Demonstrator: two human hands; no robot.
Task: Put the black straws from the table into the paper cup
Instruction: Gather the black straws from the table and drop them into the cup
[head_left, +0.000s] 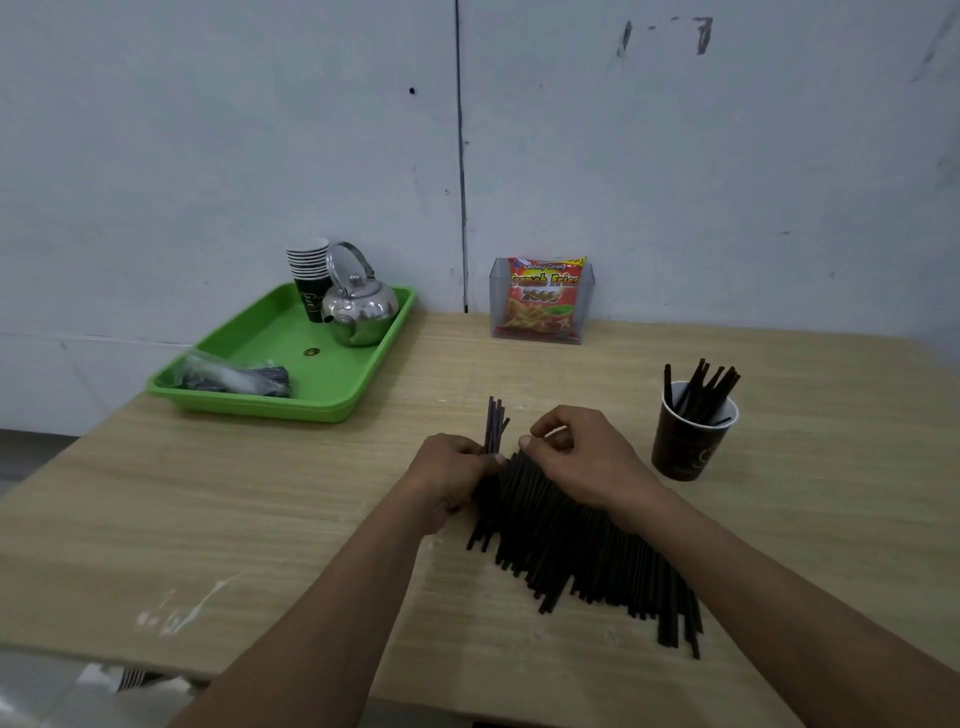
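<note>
A wide pile of black straws (582, 551) lies flat on the wooden table (260, 519) in front of the person, their long axes running from near right to far left, the far ends gathered under both hands. The left hand (447, 470) is closed around a small bunch of straws (494, 423) that stands up out of its grip, tips pointing away toward the far wall. The right hand (582, 452) rests on the far end of the pile with thumb and forefinger pinched narrow, apparently picking at another straw; whether one is actually between the fingertips I cannot tell. The paper cup (688, 436) stands upright to the right of the hands, just beyond the right wrist and apart from the pile, already holding a loose fan of straws leaning to the right. The cup is nearer the right hand, while the gathered bunch is in the left, so the bunch must either cross rightward over the pile or be passed over, then be tipped end-down into the cup's mouth. Most of the pile is left to move
</note>
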